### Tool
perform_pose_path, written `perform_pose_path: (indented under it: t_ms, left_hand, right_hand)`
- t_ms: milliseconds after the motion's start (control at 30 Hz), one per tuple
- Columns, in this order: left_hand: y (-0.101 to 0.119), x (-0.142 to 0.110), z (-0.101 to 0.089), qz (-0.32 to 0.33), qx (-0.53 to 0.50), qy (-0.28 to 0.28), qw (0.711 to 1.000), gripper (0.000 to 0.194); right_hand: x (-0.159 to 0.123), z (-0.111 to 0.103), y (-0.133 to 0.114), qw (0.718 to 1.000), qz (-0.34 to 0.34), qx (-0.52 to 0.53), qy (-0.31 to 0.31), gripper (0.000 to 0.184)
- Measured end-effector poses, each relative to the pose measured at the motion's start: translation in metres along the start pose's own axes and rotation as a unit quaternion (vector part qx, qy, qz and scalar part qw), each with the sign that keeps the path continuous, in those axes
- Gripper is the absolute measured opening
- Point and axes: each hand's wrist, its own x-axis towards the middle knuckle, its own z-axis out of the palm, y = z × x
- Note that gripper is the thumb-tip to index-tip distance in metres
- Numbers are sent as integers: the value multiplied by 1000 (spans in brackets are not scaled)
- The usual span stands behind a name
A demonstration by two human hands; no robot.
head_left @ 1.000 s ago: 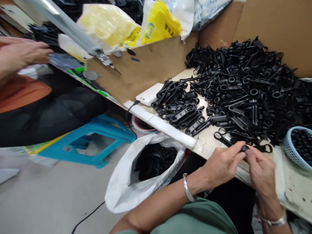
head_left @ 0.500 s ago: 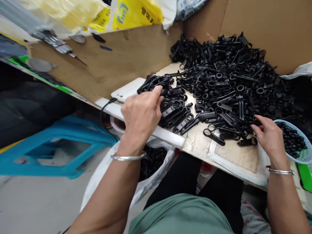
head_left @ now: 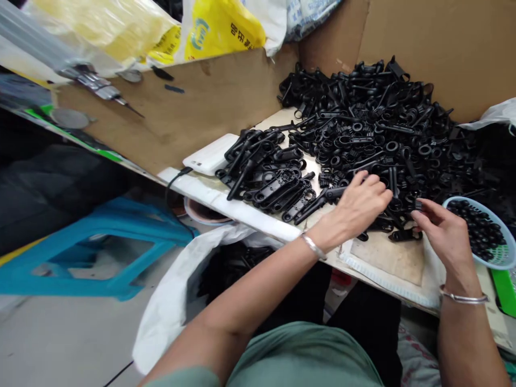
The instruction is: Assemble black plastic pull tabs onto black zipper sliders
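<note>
A large heap of black plastic parts (head_left: pixel 363 123), with long arms and ring ends, covers the tabletop. My left hand (head_left: pixel 360 204) lies over the heap's near edge, palm down with its fingers curled; whatever is under them is hidden. To its right, my right hand (head_left: pixel 447 231) pinches a small black ribbed ring (head_left: pixel 417 205) between thumb and fingers. Just below that ring, a black arm part (head_left: pixel 403 235) lies on the brown board (head_left: pixel 389 262). A separate pile of black arm parts (head_left: pixel 258 161) sits at the left, apart from both hands.
A light blue basket (head_left: pixel 508 258) of small black balls stands beside my right hand. A white box-like device (head_left: pixel 212 155) with a cable lies at the left edge. A power screwdriver (head_left: pixel 97 83) hangs upper left. Below are a white sack (head_left: pixel 161 322) and a blue stool (head_left: pixel 137 231).
My left hand has left the left-hand pile and moved right onto the main heap. My right hand has closed on a small ribbed ring.
</note>
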Motion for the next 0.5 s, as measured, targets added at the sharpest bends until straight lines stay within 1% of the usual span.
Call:
perform_pose_path:
  t_ms: [67, 100, 167, 233, 333, 400, 467, 500]
  left_hand:
    - [12, 17, 18, 33, -4, -22, 999, 25]
    - [15, 23, 25, 37, -2, -26, 999, 25]
    - [18, 30, 34, 41, 9, -29, 999, 25]
    - [18, 33, 39, 44, 22, -28, 998, 25]
    - [17, 35, 40, 36, 37, -22, 998, 27]
    - [16, 37, 38, 16, 30, -6, 999, 28]
    - [15, 37, 31, -17, -22, 28, 999, 26]
    - [15, 36, 26, -38, -69, 53, 995, 26]
  right_hand:
    - [-15, -6, -3, 992, 58, 111, 2, 41]
    - [-22, -9, -3, 985, 70, 159, 7, 40]
    - [-33, -15, -3, 969, 74, 234, 3, 37]
    - [-41, -20, -1, 957, 71, 280, -14, 34]
    - [-48, -24, 2, 949, 79, 305, -28, 31]
    - [-54, -25, 3, 945, 100, 311, -29, 31]
    - [-61, -27, 5, 948, 117, 292, -38, 32]
    - [-66, -27, 7, 957, 116, 262, -50, 34]
